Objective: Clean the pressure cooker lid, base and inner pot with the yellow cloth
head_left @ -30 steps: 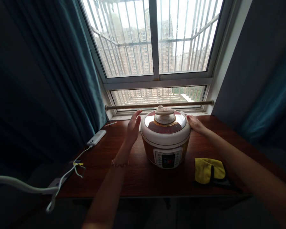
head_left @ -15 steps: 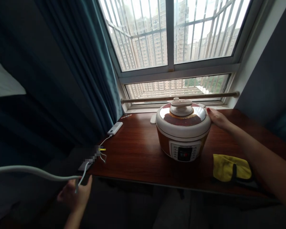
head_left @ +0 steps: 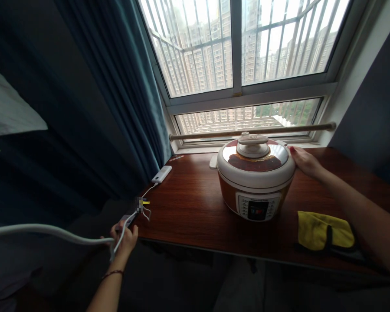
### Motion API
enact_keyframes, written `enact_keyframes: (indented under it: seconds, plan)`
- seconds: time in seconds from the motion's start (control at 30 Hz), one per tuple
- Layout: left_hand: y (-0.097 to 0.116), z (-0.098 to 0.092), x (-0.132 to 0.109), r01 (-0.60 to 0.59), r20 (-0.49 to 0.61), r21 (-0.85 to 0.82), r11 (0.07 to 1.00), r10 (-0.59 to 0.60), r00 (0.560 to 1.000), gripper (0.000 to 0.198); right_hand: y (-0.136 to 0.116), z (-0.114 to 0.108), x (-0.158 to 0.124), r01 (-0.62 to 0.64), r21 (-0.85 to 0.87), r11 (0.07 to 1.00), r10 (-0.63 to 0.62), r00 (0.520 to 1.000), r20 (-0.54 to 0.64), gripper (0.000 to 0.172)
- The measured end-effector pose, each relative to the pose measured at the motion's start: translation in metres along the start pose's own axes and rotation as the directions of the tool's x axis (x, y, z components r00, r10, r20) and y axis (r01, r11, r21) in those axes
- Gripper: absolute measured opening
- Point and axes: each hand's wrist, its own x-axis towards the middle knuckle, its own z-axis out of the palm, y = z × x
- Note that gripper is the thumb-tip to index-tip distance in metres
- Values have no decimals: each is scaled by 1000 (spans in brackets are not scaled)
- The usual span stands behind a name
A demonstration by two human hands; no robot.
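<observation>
A white and brown electric cooker (head_left: 258, 173) with a handled lid and a lit front panel stands on the dark red wooden desk (head_left: 188, 195). My right hand (head_left: 303, 161) is closed on the cooker's right side, near the rim. At the desk's left front corner, my left hand (head_left: 126, 240) reaches to a phone-like device (head_left: 130, 220), its fingers partly hidden behind it and a white cable. A thick white cable (head_left: 51, 232) runs from the left edge to this hand. A red bracelet is on the left wrist.
A white power bank (head_left: 162, 174) with a cable lies by the blue curtain (head_left: 126, 86). A yellow and black cloth item (head_left: 325, 232) lies at the desk's right front. Behind the desk are a barred window and a rail (head_left: 295, 129).
My left hand has moved up and right, onto the device at the desk's corner. The right hand remains on the cooker. The whole view has shifted slightly.
</observation>
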Motion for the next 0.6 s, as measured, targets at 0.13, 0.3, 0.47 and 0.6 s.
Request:
enact_keyframes:
  seconds: [0.13, 0.3, 0.47, 0.6]
  plan:
    - [-5, 7, -1, -48, -78, -13, 999, 47, 996, 48, -1, 0, -1, 8, 0, 1000, -8, 1000, -3, 72]
    - [-1, 3, -6, -60, -162, -46, 997, 52, 985, 49, 1, 0, -2, 26, -1, 1000, -26, 1000, -6, 69]
    - [4, -3, -9, -50, -151, -38, 998, 44, 988, 50, 5, 1, 0, 23, -7, 1000, -23, 1000, -5, 67]
    - [6, -9, -7, -66, -141, -34, 997, 61, 988, 51, 6, 0, 1, 23, -12, 1000, -23, 1000, 1, 65]
